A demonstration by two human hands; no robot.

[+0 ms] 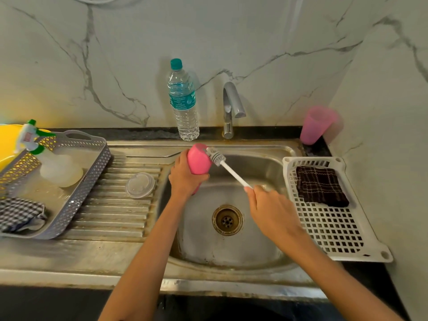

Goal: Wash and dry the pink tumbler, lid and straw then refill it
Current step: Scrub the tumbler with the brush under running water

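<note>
Spray bottle (49, 162), grey tray (98, 164), white basket (331, 228)

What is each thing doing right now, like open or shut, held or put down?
pink tumbler, lid off, tilted, held in left hand
brush, held by right hand, bristles against the tumbler
clear lid, off, lying on the drainboard
water bottle, upright, capped
tap, no water running
drain, unplugged
dark cloth, folded, in the white tray
</note>
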